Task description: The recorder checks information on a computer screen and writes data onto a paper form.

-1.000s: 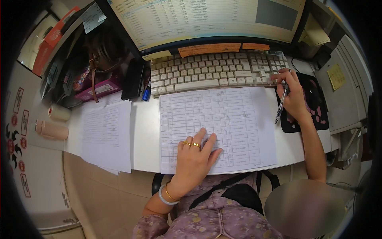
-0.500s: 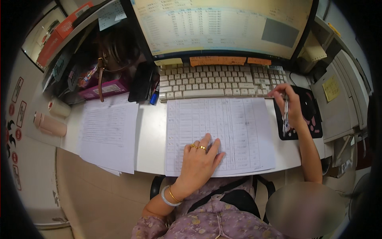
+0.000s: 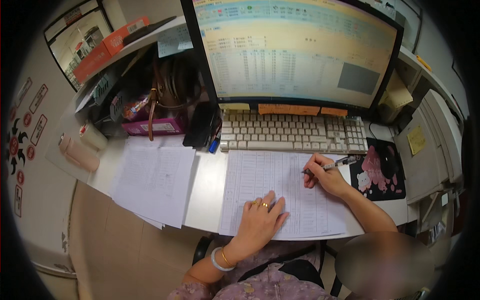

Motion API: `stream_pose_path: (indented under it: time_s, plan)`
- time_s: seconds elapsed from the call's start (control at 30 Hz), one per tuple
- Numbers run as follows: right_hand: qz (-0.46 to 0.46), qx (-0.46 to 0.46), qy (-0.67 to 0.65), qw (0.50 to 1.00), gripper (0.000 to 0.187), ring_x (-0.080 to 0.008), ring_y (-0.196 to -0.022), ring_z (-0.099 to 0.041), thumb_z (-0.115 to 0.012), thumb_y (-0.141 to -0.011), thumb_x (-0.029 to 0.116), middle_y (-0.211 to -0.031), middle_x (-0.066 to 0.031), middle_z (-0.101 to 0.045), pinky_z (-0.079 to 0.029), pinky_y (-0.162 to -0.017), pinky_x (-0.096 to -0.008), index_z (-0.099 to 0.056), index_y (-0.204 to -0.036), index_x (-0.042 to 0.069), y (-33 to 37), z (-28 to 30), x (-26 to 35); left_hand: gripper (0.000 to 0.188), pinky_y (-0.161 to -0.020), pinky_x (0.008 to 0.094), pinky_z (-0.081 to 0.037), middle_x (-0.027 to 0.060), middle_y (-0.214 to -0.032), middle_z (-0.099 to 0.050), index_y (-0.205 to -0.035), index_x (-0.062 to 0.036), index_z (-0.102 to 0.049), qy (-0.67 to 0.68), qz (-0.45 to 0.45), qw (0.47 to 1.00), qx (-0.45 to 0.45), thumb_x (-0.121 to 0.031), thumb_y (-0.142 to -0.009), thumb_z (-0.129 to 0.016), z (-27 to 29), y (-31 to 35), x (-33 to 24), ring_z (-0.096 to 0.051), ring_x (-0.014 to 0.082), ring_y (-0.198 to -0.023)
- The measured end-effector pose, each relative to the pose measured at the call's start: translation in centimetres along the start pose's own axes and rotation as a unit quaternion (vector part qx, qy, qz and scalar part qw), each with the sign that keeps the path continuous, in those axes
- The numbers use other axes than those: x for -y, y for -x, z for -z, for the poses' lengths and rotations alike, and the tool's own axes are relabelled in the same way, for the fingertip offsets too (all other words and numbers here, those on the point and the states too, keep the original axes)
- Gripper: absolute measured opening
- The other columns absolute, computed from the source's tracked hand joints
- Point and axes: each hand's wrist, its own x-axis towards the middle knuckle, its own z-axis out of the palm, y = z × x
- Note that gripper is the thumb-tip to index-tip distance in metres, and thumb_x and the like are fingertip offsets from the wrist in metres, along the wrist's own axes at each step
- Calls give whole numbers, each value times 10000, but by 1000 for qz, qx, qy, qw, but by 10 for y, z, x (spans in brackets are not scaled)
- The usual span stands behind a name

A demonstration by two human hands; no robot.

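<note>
A printed table sheet (image 3: 250, 170) lies on the desk in front of me, below the keyboard. My left hand (image 3: 260, 217) rests flat on its lower middle, fingers spread, with rings on two fingers and bangles at the wrist. In my right hand (image 3: 325, 175) a pen (image 3: 341, 163) is gripped between thumb and fingers. Its tip points left, at the upper right part of the sheet; whether it touches the paper I cannot tell.
Behind the sheet stand a beige keyboard (image 3: 280, 132) and a lit monitor (image 3: 300, 55). A black mouse (image 3: 388, 162) sits on a patterned pad (image 3: 365, 187) at right. To the left are a paper stack (image 3: 150, 185), a blue marker (image 3: 214, 145) and a pink bottle (image 3: 80, 152).
My right hand has come down and left from beside the keyboard onto the sheet, turning the pen toward the paper. The whole view has shifted; my left hand stays on the sheet.
</note>
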Motion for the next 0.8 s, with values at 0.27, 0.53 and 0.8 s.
stream_pose_path:
  time_s: [0.27, 0.53, 0.8]
  plan:
    - [25, -24, 31, 999, 198, -107, -710, -639, -516, -1050, 195, -828, -64, -637, -528, -629, -234, -572, -1005, 12, -2, -4, 8, 382, -803, 401, -433, 166, -1232, -600, -1187, -70, -635, -2, -9, 1000, 4, -289, -886, -723, 3, -6, 4, -600, 266, -939]
    - [21, -27, 48, 998, 194, -103, -729, -636, -532, -1044, 203, -841, -63, -643, -533, -649, -239, -574, -1008, 17, 6, -6, 8, 379, -804, 393, -450, 157, -1229, -623, -1185, -103, -669, 8, 6, 1000, 7, -266, -857, -765, 4, -3, -1, -618, 280, -910]
    - [27, -30, 51, 998, 178, -95, -733, -629, -544, -1040, 190, -847, -57, -644, -532, -657, -236, -574, -1013, 17, 7, -6, 10, 397, -791, 384, -444, 154, -1248, -617, -1192, -103, -678, 3, 6, 1000, 11, -265, -844, -777, 4, -4, 0, -608, 250, -877]
